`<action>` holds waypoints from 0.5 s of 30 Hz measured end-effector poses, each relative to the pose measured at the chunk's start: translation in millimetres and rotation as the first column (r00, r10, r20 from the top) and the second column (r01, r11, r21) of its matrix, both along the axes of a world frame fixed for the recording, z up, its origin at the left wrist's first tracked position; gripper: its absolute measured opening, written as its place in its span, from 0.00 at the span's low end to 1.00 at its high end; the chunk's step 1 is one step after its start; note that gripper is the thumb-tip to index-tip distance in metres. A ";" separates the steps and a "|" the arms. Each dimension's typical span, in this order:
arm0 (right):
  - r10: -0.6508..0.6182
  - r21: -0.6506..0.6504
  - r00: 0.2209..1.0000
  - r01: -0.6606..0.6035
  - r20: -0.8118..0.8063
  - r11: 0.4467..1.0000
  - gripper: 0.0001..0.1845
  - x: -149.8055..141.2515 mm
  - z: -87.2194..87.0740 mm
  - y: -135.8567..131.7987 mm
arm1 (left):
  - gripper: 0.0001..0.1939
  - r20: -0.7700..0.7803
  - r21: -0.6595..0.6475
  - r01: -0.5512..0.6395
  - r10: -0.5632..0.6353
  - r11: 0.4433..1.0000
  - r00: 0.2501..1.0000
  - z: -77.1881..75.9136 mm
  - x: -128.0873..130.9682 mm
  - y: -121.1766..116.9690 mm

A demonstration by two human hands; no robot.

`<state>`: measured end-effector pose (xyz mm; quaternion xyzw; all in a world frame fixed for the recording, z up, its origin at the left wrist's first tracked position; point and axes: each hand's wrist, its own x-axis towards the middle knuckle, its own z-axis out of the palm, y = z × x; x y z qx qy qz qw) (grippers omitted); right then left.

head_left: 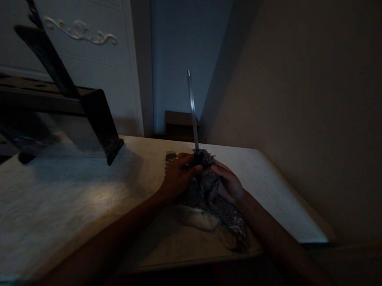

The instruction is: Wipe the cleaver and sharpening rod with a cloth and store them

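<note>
The left hand (pixel 176 177) is closed on a bunch of dark patterned cloth (pixel 208 182) at the foot of a slim metal rod (pixel 192 105), its thumb laid across the front. The right hand (pixel 231 184) holds the same bunch from the other side, fingertips against it just below the rod's foot. The rod stands nearly upright out of the cloth, its top leaning slightly left.

The cloth lies on a pale marbled table (pixel 95 197), right of the middle, with one part trailing to the near edge. Under and beside its folds is a whitish piece (pixel 199 218), too dim to identify. Toward the table's far left corner, well apart from the hands, stands a black frame (pixel 98 117) with a slotted top and clear sheeting below; what it holds is unclear. Beyond the far edge sits a brown box-like object (pixel 181 118); whether it contains anything cannot be told.
</note>
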<state>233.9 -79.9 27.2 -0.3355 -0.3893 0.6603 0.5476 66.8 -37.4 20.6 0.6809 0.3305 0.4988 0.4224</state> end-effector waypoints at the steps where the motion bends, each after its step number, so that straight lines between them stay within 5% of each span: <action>1: 0.004 0.002 1.000 -0.004 0.013 1.000 0.20 -1.1 -0.6 -0.9 | 0.14 -0.036 0.045 -0.017 0.019 0.999 0.999 -0.9 0.0 0.2; 8: -0.007 0.059 0.983 -0.003 0.183 0.998 0.21 -2.6 -10.3 -2.2 | 0.11 -0.123 0.207 -0.073 0.099 0.976 0.987 -5.6 -0.2 3.3; 15: -0.010 0.095 0.919 -0.030 0.393 0.995 0.24 3.1 -12.0 1.0 | 0.10 -0.121 0.161 -0.101 0.121 0.982 0.985 -5.7 -1.1 3.0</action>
